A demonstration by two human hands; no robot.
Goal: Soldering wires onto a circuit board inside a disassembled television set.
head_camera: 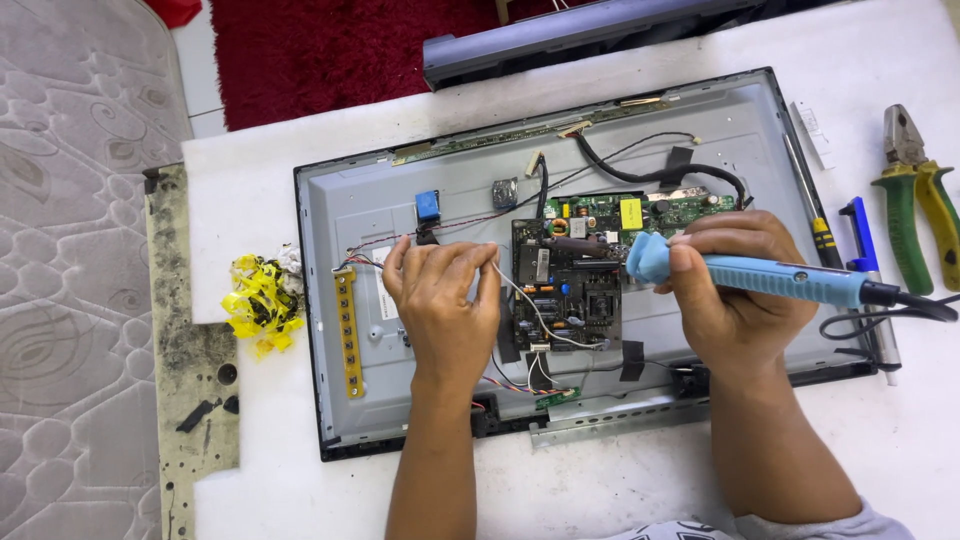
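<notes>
Lying beside a white label, the left hand pinches a thin wire; the right hand grips a blue soldering iron over the board

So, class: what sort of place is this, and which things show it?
Probably a home electronics repair spot: an opened TV on a white table, a soldering iron in the right hand, pliers nearby.

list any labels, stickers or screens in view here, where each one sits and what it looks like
Flat-panel screen: face down on the white table, back cover off, grey metal rear in a black frame.
White label: rectangular sticker on the grey metal, just left of the left hand, partly hidden.
Yellow label: small rectangle on the green circuit board, above the right hand.
</notes>
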